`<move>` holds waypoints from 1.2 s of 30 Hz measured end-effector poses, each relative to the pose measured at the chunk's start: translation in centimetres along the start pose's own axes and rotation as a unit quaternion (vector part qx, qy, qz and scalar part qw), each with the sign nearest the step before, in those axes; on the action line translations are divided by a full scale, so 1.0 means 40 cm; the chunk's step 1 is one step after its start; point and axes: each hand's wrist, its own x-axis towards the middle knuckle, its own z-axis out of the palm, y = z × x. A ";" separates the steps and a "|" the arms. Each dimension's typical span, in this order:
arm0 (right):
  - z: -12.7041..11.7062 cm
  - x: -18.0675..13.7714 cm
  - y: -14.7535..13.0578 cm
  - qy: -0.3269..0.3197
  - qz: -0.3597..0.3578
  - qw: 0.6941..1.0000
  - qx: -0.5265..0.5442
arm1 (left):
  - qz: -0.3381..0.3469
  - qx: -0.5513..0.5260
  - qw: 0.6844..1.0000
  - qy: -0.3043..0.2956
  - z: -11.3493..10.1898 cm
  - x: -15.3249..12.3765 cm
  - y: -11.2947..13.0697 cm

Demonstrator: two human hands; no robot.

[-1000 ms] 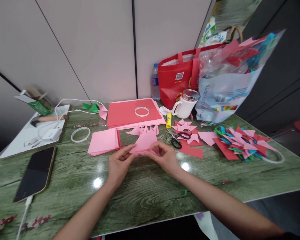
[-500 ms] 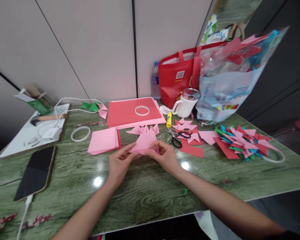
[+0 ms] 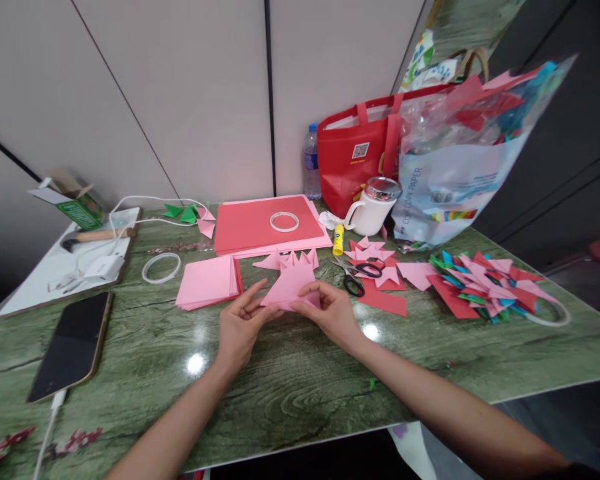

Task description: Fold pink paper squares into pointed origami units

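Note:
A folded sheet of pink paper (image 3: 291, 285) is held up over the middle of the table. My right hand (image 3: 333, 312) pinches its right side between thumb and fingers. At its lower left corner is my left hand (image 3: 240, 327), the fingers lifted apart from the sheet and the thumb at the bottom edge; whether the thumb touches it I cannot tell. Just behind lie several folded pink paper pieces (image 3: 267, 260), partly hidden by the sheet. Left of them is a stack of pink paper squares (image 3: 205, 281), with red paper showing at its right edge.
Scissors (image 3: 353, 275), a yellow glue stick (image 3: 338, 240) and a white mug (image 3: 375, 210) stand or lie to the right. Beyond are a heap of coloured folded papers (image 3: 495, 283) and a full plastic bag (image 3: 450, 180). A phone (image 3: 73, 343) lies left, a tape roll (image 3: 161, 268) nearer.
My left fingers have let go of the pink sheet's left side and spread away from it. The right hand keeps its pinch, nearly unmoved.

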 end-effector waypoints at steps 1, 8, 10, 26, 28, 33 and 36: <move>0.000 0.000 0.000 0.002 0.000 1.000 -0.002 | -0.015 -0.015 1.000 -0.006 0.001 -0.001 0.002; -0.003 0.000 0.002 0.010 -0.012 1.000 -0.015 | -0.068 -0.059 0.995 -0.032 0.002 -0.001 0.013; -0.003 0.000 0.003 0.007 -0.013 1.000 -0.014 | -0.076 -0.059 0.995 -0.038 0.003 -0.002 0.015; -0.003 0.003 0.000 0.003 0.000 1.000 -0.026 | -0.079 -0.066 0.995 -0.018 0.005 -0.003 0.008; -0.003 0.003 -0.001 0.004 0.001 1.000 -0.026 | -0.082 -0.065 0.994 -0.014 0.004 -0.002 0.006; -0.003 0.004 -0.004 0.007 0.004 1.000 -0.022 | -0.082 -0.069 0.994 -0.018 0.003 -0.001 0.006; -0.003 0.004 -0.005 0.010 0.011 1.000 -0.019 | -0.082 -0.065 0.994 -0.019 0.003 -0.001 0.006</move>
